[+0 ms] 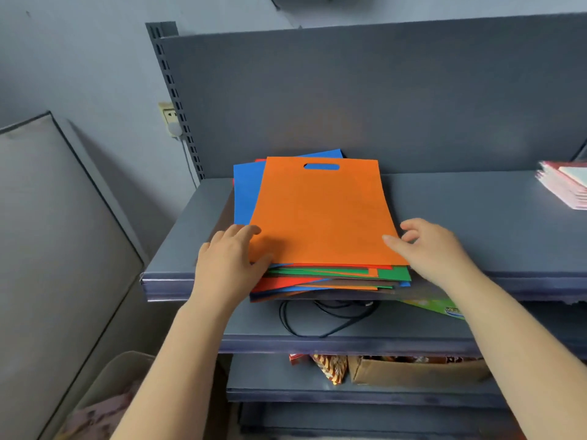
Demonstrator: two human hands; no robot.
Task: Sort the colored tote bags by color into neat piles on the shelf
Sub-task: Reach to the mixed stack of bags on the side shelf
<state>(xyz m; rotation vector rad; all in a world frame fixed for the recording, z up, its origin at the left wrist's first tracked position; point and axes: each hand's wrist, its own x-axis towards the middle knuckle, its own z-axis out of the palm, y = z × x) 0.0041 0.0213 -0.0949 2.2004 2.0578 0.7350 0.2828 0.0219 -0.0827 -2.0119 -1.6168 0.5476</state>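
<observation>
At the front edge of the grey metal shelf (476, 217), the grip of the left hand (230, 262) is a pinch on the near left corner of the flat orange non-woven tote bag (320, 214): thumb under the edge, as far as one can tell, with the fingers laid on top. The grip of the right hand (432, 249) pinches the near right corner of the same bag, thumb lying on the orange face and fingers curled round the side edge.

That bag tops the mixed stack of coloured tote bags (333, 279) (blue, red, green, brown and more orange show at the edges), which sits at the left part of the shelf, overhanging its front edge slightly. No sorted pile is visible yet, so sorting looks barely begun; the step in hand appears to be taking the top orange bag off. The next move calls for lifting it without dragging the blue bag beneath, then laying it on the bare shelf to the right, short of the pink-edged stack of notebooks (565, 188) at the far right edge.

Both forearms reach forward and slightly inward, wrists low, palms turned toward each other.
</observation>
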